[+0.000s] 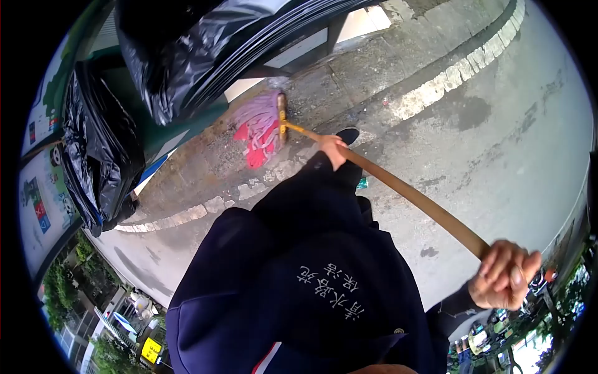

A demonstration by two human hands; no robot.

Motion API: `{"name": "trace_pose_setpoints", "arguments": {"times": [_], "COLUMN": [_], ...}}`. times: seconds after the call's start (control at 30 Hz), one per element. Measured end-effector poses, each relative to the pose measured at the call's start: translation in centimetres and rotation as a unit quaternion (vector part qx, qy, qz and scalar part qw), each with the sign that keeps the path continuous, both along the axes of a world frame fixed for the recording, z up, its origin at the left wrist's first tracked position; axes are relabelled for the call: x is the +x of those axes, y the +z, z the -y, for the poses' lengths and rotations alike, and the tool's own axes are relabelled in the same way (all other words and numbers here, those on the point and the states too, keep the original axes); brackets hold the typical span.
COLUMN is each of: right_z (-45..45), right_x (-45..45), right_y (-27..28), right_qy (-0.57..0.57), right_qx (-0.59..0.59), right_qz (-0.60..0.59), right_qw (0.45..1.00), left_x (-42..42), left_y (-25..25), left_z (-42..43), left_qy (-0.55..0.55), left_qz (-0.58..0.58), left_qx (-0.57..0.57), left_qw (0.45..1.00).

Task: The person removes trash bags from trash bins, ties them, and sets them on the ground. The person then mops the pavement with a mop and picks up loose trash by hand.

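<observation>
A mop with a pink and red strip head (261, 128) lies against the wet ground beside a green bin. From its yellow-brown clamp a long wooden handle (411, 196) runs diagonally down to the right. My left hand (333, 151) is closed round the lower part of the handle, close to the mop head. Near the handle's upper end, my right hand (506, 274) has its fingers curled round it. One dark shoe (349, 135) shows just beyond my left hand.
Black plastic bags (103, 149) hang over green bins (180, 128) at the left and top left. A pale broken kerb strip (458, 75) curves across the grey pavement (498, 143). Trees, a yellow sign (151, 350) and parked vehicles stand along the lower edges.
</observation>
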State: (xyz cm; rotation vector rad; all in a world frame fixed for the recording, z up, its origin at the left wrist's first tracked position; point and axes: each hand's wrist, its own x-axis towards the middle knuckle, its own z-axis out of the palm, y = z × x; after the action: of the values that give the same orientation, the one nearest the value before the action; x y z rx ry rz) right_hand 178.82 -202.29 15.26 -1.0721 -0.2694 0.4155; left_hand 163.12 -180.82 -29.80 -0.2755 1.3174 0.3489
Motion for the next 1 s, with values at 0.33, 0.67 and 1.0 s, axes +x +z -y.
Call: {"name": "trace_pose_setpoints", "arguments": {"times": [0.33, 0.67, 1.0], "right_z": [13.7, 27.3, 26.3], "right_x": [14.1, 41.6, 61.8], "right_y": [7.9, 4.4, 8.1], "right_qy": [-0.128, 0.016, 0.297], "right_qx": [-0.121, 0.084, -0.018], "right_qz": [0.200, 0.124, 0.106], "right_qw": [0.964, 0.989, 0.949], "left_x": [33.8, 50.8, 61.3], "left_y": [5.9, 1.7, 0.1], "left_z": [17.9, 28.4, 24.3], "left_qy": [-0.138, -0.069, -0.078], "left_qz": [0.102, 0.208, 0.130], "left_qx": [-0.075, 0.091, -0.017], "left_qw": [0.982, 0.971, 0.988]}}
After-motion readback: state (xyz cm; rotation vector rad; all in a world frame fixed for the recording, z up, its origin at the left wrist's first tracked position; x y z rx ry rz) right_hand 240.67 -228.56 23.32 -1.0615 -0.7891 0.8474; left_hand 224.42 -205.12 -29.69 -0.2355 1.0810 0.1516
